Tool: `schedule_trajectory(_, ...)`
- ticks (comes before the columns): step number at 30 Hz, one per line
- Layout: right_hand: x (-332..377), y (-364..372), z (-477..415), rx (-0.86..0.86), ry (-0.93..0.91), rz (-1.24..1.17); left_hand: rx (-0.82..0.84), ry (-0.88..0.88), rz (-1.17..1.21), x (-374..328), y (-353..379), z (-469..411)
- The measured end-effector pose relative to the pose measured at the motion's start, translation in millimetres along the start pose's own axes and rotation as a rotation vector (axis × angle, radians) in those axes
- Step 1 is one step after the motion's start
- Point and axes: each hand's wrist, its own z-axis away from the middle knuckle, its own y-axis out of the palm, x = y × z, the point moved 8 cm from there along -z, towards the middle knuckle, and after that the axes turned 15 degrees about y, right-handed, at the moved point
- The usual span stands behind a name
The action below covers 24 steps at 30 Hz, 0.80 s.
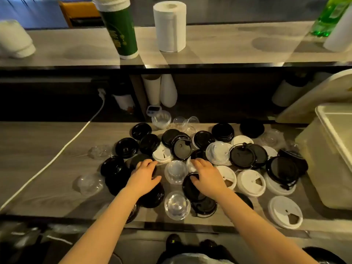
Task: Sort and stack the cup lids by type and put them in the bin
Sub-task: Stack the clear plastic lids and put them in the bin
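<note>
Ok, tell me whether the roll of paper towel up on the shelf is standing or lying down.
Standing. The paper towel roll rests on its flat end on the shelf, with its hollow core facing up.

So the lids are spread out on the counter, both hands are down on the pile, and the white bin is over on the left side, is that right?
Not quite. The head view shows the white bin on the right side of the counter, not the left. The rest holds: the lids are spread out there, with the left hand and the right hand down on the pile.
</note>
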Motion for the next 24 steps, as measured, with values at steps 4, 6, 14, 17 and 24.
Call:
schedule_trajectory(4,28.6,21.8,-3.2,0.092,-0.003,0.021,0.057,0.017,-0.014,20.6,3.3,6.6)
schedule_trajectory(6,39.1,29.5,-6.1,0.099,-0.003,0.043,0.062,0.03,0.003,27.7,3.6,7.5)
schedule_trajectory(14,50.5,39.4,-21.2,0.071,0.121,0.037,0.033,0.08,0.007,45.8,2.6,11.0)
schedule_trajectory(17,51.8,33.8,-21.9,0.053,0.139,-0.008,0.005,0.099,-0.021,45.0,1.2,11.4)
schedule_trajectory(24,46.7,22.6,-11.3,0.051,0.18,-0.304,-0.099,0.078,0.051,41.1,-9.5,9.7)
